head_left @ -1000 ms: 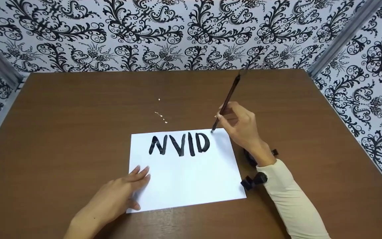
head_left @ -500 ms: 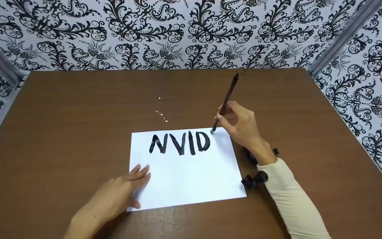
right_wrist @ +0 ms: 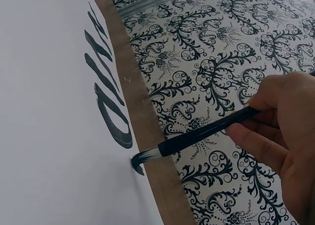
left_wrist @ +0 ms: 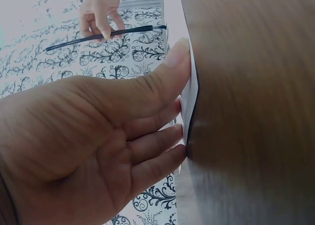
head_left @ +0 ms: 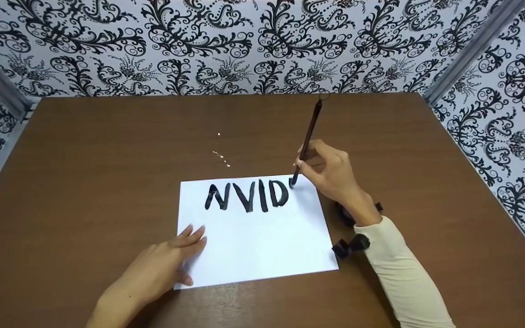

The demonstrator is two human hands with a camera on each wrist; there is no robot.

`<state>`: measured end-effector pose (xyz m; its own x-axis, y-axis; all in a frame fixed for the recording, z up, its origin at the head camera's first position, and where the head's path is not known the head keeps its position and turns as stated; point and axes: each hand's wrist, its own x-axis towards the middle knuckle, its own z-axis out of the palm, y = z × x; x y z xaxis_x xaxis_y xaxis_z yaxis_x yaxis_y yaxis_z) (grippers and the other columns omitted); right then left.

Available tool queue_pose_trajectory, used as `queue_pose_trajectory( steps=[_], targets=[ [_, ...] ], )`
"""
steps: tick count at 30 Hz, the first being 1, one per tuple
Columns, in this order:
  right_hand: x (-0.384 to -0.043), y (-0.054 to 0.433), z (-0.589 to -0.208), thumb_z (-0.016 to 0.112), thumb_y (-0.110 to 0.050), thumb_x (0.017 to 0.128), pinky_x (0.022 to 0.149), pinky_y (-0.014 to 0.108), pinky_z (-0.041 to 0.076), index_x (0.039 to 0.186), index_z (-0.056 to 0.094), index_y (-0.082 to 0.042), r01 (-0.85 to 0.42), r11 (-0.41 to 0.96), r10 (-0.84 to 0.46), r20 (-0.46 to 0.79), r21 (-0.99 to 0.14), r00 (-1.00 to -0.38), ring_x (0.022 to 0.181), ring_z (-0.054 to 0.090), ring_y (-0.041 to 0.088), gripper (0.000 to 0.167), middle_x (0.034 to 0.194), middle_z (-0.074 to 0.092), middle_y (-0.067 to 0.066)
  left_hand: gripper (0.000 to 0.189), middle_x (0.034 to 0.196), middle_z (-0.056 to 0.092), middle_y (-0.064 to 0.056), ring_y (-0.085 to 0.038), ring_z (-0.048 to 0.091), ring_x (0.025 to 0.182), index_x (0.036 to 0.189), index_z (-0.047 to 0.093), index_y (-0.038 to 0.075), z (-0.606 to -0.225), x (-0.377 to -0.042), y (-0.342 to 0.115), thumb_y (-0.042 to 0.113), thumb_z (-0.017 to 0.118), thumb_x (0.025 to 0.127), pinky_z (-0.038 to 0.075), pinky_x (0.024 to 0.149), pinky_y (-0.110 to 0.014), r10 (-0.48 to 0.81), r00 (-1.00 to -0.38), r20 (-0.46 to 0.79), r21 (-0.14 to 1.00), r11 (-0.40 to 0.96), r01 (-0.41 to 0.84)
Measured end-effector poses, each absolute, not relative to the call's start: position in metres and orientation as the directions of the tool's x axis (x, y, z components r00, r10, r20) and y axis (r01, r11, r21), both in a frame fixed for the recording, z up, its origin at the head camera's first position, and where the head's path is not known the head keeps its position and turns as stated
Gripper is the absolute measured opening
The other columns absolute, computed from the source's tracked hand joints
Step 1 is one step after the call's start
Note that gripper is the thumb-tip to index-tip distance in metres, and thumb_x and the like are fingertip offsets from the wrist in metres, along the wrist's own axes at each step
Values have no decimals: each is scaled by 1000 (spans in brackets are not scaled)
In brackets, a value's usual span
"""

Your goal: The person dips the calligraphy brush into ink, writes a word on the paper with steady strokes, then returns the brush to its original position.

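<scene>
My right hand (head_left: 331,171) pinches a dark-handled paintbrush (head_left: 309,132) near its lower part, the handle slanting up and away. In the right wrist view the bristles (right_wrist: 139,159) are bent against the paper, with a short black stroke under them. The white sheet of paper (head_left: 262,246) bears the thick black letters "NVID" (head_left: 246,197) along its top, and the new stroke sits just right of the D. My left hand (head_left: 162,264) rests on the sheet's lower left edge with straight fingers spread; its thumb lies near the bottom corner.
The brown wooden table (head_left: 84,182) carries the sheet. Small pale flecks (head_left: 221,157) mark its surface behind the paper. Patterned wallpaper (head_left: 198,50) rises at the back and sides. A black wrist device (head_left: 351,246) sits by the right sleeve (head_left: 404,273).
The brush tip has moved slightly down the paper, drawing a short black stroke right of the D. The handle's top has swung left. My left hand stays in place.
</scene>
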<state>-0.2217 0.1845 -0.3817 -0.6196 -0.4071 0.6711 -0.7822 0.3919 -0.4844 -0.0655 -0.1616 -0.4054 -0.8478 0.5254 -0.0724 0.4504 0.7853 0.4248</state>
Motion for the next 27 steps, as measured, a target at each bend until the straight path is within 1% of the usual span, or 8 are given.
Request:
queue_pose_trajectory(
  steps=[5, 14, 22, 27],
  targets=[
    [-219, 185, -379, 68, -1, 85, 62, 24, 55, 101, 61, -1, -775, 410, -428, 648, -482, -630, 76, 68, 14, 17, 88, 69, 4, 72, 146, 43, -8, -32, 40, 132, 133, 56, 4, -406, -66, -162, 21, 82, 68, 47, 82, -58, 526, -847, -73, 427, 784, 450],
    [-218, 186, -377, 67, -3, 86, 61, 20, 54, 99, 61, -1, -780, 410, -471, 623, -473, -625, 73, 68, 11, 15, 88, 68, 3, 71, 146, 43, -7, -31, 41, 131, 133, 56, 4, -405, -65, -161, 20, 82, 68, 46, 83, -59, 520, -852, -63, 424, 787, 449],
    [-216, 185, -375, 68, -1, 85, 59, 22, 54, 98, 61, 2, -776, 370, -489, 603, -511, -630, 72, 69, 17, 15, 88, 69, 4, 72, 146, 42, -9, -32, 40, 132, 133, 55, 2, -404, -66, -161, 21, 80, 69, 47, 83, -58, 522, -851, -64, 432, 783, 448],
    [-214, 185, -374, 68, 0, 84, 58, 23, 54, 98, 61, 2, -768, 371, -499, 585, -522, -639, 74, 69, 16, 15, 89, 68, 3, 72, 147, 41, -9, -33, 40, 131, 134, 54, 3, -404, -66, -161, 21, 80, 69, 46, 82, -60, 522, -850, -69, 437, 781, 445]
  ],
)
